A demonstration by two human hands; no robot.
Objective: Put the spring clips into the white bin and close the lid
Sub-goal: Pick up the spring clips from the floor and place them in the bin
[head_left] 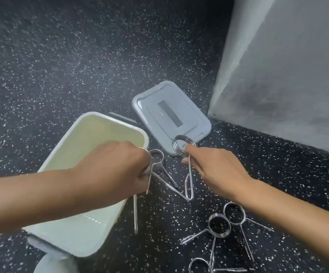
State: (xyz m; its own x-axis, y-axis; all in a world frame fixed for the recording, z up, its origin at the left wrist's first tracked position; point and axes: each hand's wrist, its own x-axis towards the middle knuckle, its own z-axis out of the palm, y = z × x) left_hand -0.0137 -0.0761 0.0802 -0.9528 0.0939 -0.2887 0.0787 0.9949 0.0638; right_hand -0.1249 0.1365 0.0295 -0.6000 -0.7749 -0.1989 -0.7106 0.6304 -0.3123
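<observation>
Loading under way, lid still off

Progress is standing at an early-to-middle stage, judging by how things are lying. The white bin (92, 138) is sitting open on the floor, its visible interior showing no clips, though the forearm is hiding part of it. The left hand (118, 166) is hovering over the bin's near right rim, fingers curled tight around a bunch of spring clips (155, 160); the coils are sitting in the fist and the long wire legs are hanging down outside the bin wall. The right hand (214, 170) is pinching one spring clip (183, 147) by its coil between thumb and fingertips, just right of the bin, with its legs dangling below. Three loose clips (218, 226) are lying on the floor near the right forearm, not yet collected. The grey lid (169, 117) is lying flat on the floor just behind the bin, touching nothing of its rim. Remaining, by my judgement: dropping the held clips, gathering the loose ones, fitting the lid.

Materials: the clips are bright chromed wire, each a multi-turn round coil with two straight handles. The bin is smooth, matt plastic, rectangular with rounded corners and a rolled rim. The lid is pale grey plastic, rounded-rectangular, with a raised border and a dark recessed strip. The floor is dark rubber-like sheet with white speckle
</observation>
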